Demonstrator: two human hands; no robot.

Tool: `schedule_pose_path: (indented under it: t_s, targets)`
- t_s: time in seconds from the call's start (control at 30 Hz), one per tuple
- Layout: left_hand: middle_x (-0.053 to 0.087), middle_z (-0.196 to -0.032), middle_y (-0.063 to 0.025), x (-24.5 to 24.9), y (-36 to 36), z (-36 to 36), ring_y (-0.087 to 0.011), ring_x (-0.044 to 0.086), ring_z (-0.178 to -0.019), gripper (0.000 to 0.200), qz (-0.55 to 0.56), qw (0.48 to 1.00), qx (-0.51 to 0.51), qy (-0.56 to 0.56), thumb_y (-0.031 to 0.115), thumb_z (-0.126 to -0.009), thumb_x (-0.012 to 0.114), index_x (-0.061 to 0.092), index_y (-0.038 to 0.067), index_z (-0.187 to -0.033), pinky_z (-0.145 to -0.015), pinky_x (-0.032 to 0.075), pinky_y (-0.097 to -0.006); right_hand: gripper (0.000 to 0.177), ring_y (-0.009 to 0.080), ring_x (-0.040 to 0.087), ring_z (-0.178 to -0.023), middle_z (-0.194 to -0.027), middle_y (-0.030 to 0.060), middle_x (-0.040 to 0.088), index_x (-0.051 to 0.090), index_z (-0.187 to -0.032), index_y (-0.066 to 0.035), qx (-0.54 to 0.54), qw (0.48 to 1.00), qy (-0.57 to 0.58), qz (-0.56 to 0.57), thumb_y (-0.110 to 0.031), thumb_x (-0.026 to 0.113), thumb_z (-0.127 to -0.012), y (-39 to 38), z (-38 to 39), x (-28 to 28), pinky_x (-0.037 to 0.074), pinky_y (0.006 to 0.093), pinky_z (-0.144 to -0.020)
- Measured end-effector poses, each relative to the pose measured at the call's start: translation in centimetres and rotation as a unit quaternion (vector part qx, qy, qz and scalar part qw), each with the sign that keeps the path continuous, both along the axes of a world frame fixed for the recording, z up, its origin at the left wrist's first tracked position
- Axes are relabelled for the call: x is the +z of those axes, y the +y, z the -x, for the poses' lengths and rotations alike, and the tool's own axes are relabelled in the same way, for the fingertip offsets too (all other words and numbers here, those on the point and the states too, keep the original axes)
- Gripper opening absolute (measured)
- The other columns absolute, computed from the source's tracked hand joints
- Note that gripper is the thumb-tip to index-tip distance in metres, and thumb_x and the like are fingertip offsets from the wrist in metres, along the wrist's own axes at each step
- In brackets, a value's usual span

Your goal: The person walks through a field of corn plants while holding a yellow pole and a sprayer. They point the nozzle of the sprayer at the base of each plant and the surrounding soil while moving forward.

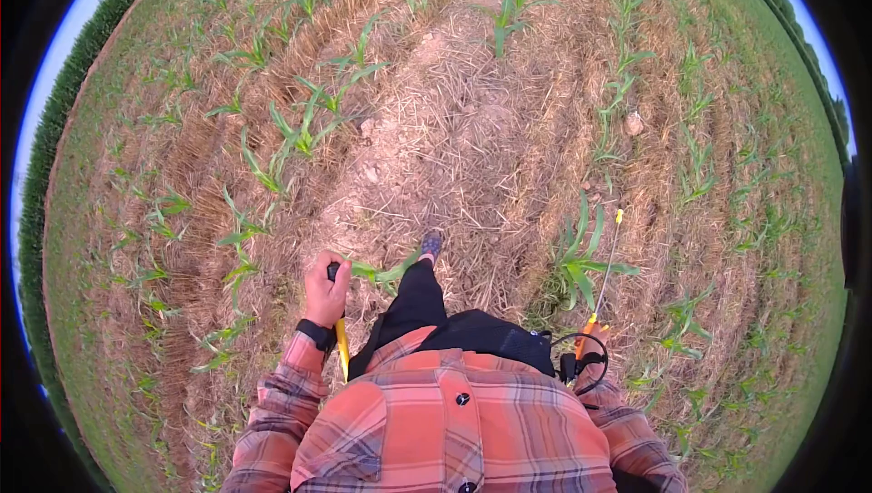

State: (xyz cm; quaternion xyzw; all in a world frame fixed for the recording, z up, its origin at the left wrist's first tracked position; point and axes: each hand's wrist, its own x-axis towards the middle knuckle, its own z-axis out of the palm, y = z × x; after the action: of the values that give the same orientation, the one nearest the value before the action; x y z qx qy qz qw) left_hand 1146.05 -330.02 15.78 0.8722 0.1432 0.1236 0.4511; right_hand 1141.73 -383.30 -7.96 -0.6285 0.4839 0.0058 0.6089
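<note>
My left hand (324, 293) is closed around the black grip of a yellow sprayer pump lever (342, 348), left of my body. On the other side, at hip height, my right hand (596, 344) is wrapped around the orange handle of a spray wand (609, 266). Its thin metal tube points forward, ending in a yellow nozzle (619, 216) over the ground. A black hose (607, 368) loops beside my right wrist. The wand passes close to a young corn plant (581, 261) on the right. The sprayer's tank is out of sight.
Rows of young corn plants (304, 134) run ahead on both sides. Dry straw and bare soil (454, 130) lie between them. A stone (634, 123) sits near the right row. One patterned shoe (431, 243) is forward on the path. A tree line (68, 103) borders the field.
</note>
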Motion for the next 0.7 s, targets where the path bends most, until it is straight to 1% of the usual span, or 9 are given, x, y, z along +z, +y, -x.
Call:
schedule_pose_path:
  t_s: [0.03, 0.13, 0.2, 0.27, 0.47, 0.53, 0.57, 0.63, 0.7]
  targets:
    - [0.042, -0.052, -0.0022, -1.2, -0.4, -2.1, -0.0083, 0.039, -0.049, 0.013, -0.007, 1.000, -0.018, 0.000, 0.013, -0.078, 0.054, 0.046, 0.004, -0.075, -0.044, 0.033, -0.0249, 0.023, 0.0175, 0.042, -0.034, -0.054, 0.0114, 0.048, 0.037, -0.091, -0.009, 0.029, 0.999, 0.017, 0.028, -0.031, 0.035, -0.086, 1.1, -1.1, 0.2, 0.032, 0.0270, -0.027]
    - [0.043, -0.052, -0.0043, -3.2, 0.0, -7.1, -0.0106, 0.042, -0.048, 0.013, 0.004, 1.000, -0.024, 0.017, 0.014, -0.078, 0.053, 0.047, 0.004, -0.074, -0.045, 0.034, -0.0255, 0.021, 0.0163, 0.042, -0.033, -0.053, 0.0112, 0.050, 0.037, -0.091, -0.007, -0.012, 0.998, 0.026, -0.060, -0.028, 0.037, -0.086, 4.6, -4.8, -0.5, 0.032, 0.0268, -0.027]
    - [0.044, -0.052, -0.0041, -3.6, 0.3, -11.1, -0.0104, 0.042, -0.048, 0.013, 0.025, 0.998, -0.029, 0.045, 0.014, -0.078, 0.053, 0.047, 0.004, -0.073, -0.045, 0.034, -0.0256, 0.021, 0.0156, 0.042, -0.032, -0.051, 0.0096, 0.050, 0.037, -0.090, -0.007, 0.114, 0.989, 0.052, 0.073, -0.027, 0.038, -0.085, 9.1, -8.5, 3.1, 0.032, 0.0257, -0.027]
    - [0.043, -0.051, -0.0035, -5.3, 1.0, -14.2, -0.0094, 0.041, -0.048, 0.014, 0.018, 0.998, -0.046, 0.035, 0.015, -0.078, 0.053, 0.047, 0.004, -0.073, -0.044, 0.034, -0.0253, 0.021, 0.0146, 0.044, -0.032, -0.052, 0.0080, 0.050, 0.038, -0.085, -0.005, 0.149, 0.987, 0.060, -0.007, -0.025, 0.042, -0.082, 11.3, -11.0, 3.7, 0.033, 0.0259, -0.028]
    - [0.041, -0.050, -0.0008, -5.2, 3.9, -20.7, -0.0082, 0.038, -0.047, 0.014, 0.100, 0.991, -0.048, 0.073, 0.013, -0.077, 0.053, 0.045, 0.004, -0.071, -0.044, 0.032, -0.0246, 0.020, 0.0140, 0.049, -0.039, -0.057, 0.0087, 0.053, 0.037, -0.088, -0.007, 0.249, 0.965, 0.083, 0.029, -0.026, 0.042, -0.084, 19.2, -18.5, 6.6, 0.037, 0.0242, -0.033]
    - [0.039, -0.050, 0.0019, -2.6, 4.6, -21.8, -0.0058, 0.041, -0.045, 0.014, 0.170, 0.979, -0.056, 0.098, 0.015, -0.079, 0.053, 0.043, 0.005, -0.075, -0.039, 0.032, -0.0209, 0.020, 0.0119, 0.051, -0.045, -0.059, 0.0065, 0.053, 0.040, -0.086, -0.006, 0.405, 0.910, 0.055, 0.068, -0.026, 0.044, -0.083, 19.9, -19.6, 4.5, 0.038, 0.0239, -0.038]
    - [0.039, -0.050, 0.0027, 0.2, 4.8, -21.9, -0.0051, 0.041, -0.044, 0.016, 0.234, 0.964, -0.051, 0.114, 0.016, -0.079, 0.053, 0.042, 0.005, -0.077, -0.038, 0.031, -0.0192, 0.020, 0.0119, 0.051, -0.045, -0.059, 0.0065, 0.053, 0.040, -0.086, -0.006, 0.396, 0.914, 0.055, 0.068, -0.026, 0.044, -0.083, 20.4, -20.3, 5.1, 0.038, 0.0239, -0.038]
    - [0.039, -0.051, 0.0025, 6.2, 5.7, -20.9, -0.0041, 0.040, -0.040, 0.018, 0.248, 0.966, -0.057, 0.053, 0.019, -0.081, 0.052, 0.040, 0.005, -0.078, -0.034, 0.030, -0.0166, 0.021, 0.0090, 0.051, -0.048, -0.063, 0.0037, 0.054, 0.037, -0.088, -0.009, 0.434, 0.898, 0.020, -0.070, -0.030, 0.041, -0.086, 21.4, -22.6, 8.9, 0.038, 0.0216, -0.040]
    - [0.038, -0.052, 0.0019, 10.6, 6.5, -19.7, -0.0043, 0.037, -0.038, 0.018, 0.228, 0.971, -0.044, -0.053, 0.020, -0.082, 0.050, 0.039, 0.005, -0.078, -0.035, 0.031, -0.0164, 0.021, 0.0082, 0.050, -0.049, -0.064, 0.0032, 0.054, 0.037, -0.088, -0.009, 0.440, 0.894, 0.014, -0.087, -0.029, 0.041, -0.086, 21.3, -24.0, 10.0, 0.037, 0.0207, -0.042]
